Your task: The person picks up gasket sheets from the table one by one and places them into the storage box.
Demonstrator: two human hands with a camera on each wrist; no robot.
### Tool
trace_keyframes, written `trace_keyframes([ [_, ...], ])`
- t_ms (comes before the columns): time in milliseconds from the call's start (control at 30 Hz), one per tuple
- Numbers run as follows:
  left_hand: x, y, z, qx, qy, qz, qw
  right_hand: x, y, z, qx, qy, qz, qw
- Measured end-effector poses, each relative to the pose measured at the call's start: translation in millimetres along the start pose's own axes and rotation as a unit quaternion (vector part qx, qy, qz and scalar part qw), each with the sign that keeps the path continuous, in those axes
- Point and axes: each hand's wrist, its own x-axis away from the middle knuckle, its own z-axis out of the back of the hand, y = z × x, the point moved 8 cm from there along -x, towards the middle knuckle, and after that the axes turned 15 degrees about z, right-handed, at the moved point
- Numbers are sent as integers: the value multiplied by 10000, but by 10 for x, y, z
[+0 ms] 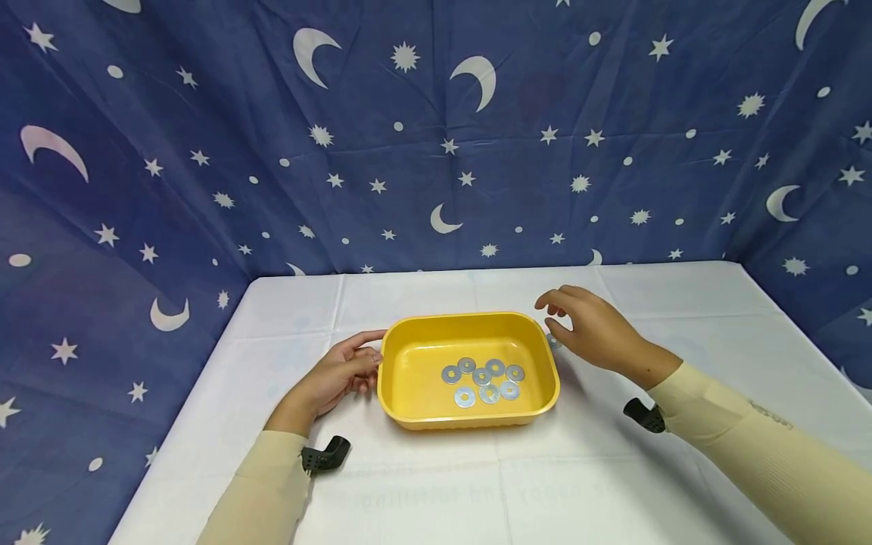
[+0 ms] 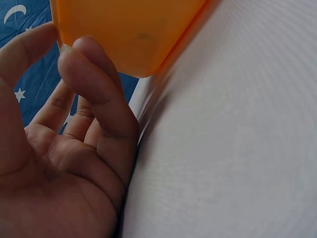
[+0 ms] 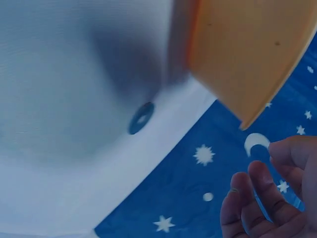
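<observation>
A yellow rectangular plastic tray [image 1: 470,421] stands on the white table, with several flat metal washers [image 1: 465,397] lying loose toward the right of its floor. My left hand [image 1: 341,373] is at the tray's left side, fingers loosely bent and fingertips right at the rim. Over the table just beyond the right rim hovers my right hand [image 1: 599,329], its fingers and thumb loosely bent and apart with nothing between them. Partly hidden under it in the head view, one more washer [image 3: 142,118] lies on the cloth beside the tray, seen whole in the right wrist view.
White cloth [image 1: 409,484] with fold creases covers the table. A dark blue curtain [image 1: 381,227] printed with moons and stars hangs behind the table and on both sides. Black wrist mounts [image 1: 325,454] stick out from both sleeves.
</observation>
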Motion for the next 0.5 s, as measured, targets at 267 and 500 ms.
trace_keyframes([
  [267, 10, 8, -5, 20, -15, -26, 10000, 109, 219, -127, -141, -205, -428, 9988],
  [500, 5, 0, 0, 4, -1, -37, 10000, 139, 335, -251, -247, -496, -526, 9971],
])
